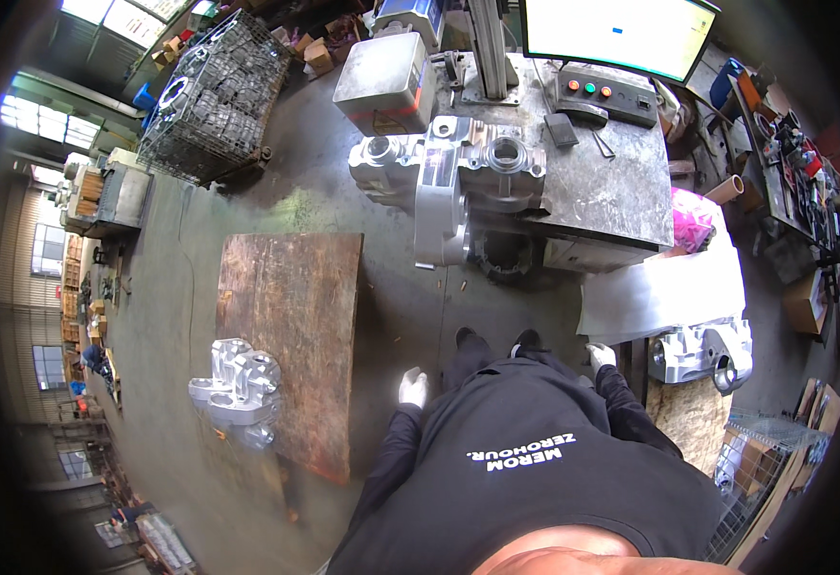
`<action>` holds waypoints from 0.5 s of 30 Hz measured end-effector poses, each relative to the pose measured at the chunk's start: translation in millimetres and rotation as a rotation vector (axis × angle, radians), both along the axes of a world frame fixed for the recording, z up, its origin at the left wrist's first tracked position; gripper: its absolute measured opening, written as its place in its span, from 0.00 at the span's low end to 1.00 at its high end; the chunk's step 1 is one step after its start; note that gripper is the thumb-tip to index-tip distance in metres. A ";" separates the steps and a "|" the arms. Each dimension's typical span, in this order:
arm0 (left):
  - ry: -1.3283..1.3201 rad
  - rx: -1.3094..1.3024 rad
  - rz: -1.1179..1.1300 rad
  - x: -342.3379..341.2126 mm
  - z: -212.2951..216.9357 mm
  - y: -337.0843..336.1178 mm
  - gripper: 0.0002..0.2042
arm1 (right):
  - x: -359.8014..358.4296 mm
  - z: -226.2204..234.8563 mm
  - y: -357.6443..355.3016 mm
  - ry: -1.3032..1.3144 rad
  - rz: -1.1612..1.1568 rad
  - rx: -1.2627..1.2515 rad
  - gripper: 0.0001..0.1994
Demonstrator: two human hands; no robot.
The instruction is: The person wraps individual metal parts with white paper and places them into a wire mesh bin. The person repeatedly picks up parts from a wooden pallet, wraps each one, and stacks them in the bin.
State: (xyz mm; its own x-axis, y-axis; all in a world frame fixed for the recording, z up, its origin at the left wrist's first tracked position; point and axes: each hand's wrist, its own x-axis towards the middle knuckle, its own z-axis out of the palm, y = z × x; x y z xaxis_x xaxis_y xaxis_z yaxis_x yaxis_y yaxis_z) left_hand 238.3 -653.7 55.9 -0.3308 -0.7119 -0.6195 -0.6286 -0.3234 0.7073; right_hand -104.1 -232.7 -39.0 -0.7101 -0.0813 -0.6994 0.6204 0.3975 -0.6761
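Observation:
Both my hands wear white gloves and hang low beside my body. My left hand (413, 387) is between my torso and the wooden table, holding nothing, its fingers loosely apart. Over on the other side, my right hand (601, 357) is close to the lower edge of a white sheet (664, 292); its fingers look loose, with nothing visible in them. A silver cast metal housing (702, 356) lies to the right of that hand. Ahead, a larger metal casting assembly (444, 182) sits at the bench's left edge. More silver castings (238, 379) rest on the wooden table.
The brown wooden table (290, 307) stands to my left. Ahead, the metal workbench (611, 187) carries a button control box (607, 96), a monitor (621, 34) and a metal canister (381, 86). A wire cage (214, 105) full of castings stands far left. Pink plastic (693, 220) lies at right.

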 end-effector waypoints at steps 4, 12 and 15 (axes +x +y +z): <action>-0.183 -0.024 -0.075 15.5 -6.0 -2.0 0.21 | -1.8 22.3 -10.1 0.001 -0.004 0.025 0.12; -0.143 -0.013 -0.160 -15.7 -20.4 -53.1 0.21 | 25.4 49.7 -16.2 -0.012 -0.072 0.114 0.11; -0.104 -0.001 -0.199 -35.8 -53.7 -89.4 0.21 | 33.8 57.2 -25.6 0.071 0.066 0.276 0.11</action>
State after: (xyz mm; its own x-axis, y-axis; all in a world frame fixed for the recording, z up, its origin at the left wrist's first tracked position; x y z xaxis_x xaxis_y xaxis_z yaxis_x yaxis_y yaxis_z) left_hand 202.5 -743.1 2.2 -0.3987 -0.6394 -0.6574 -0.7497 -0.1856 0.6352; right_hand -70.3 -258.3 18.1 -0.7575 0.0580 -0.6502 0.5424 0.6103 -0.5774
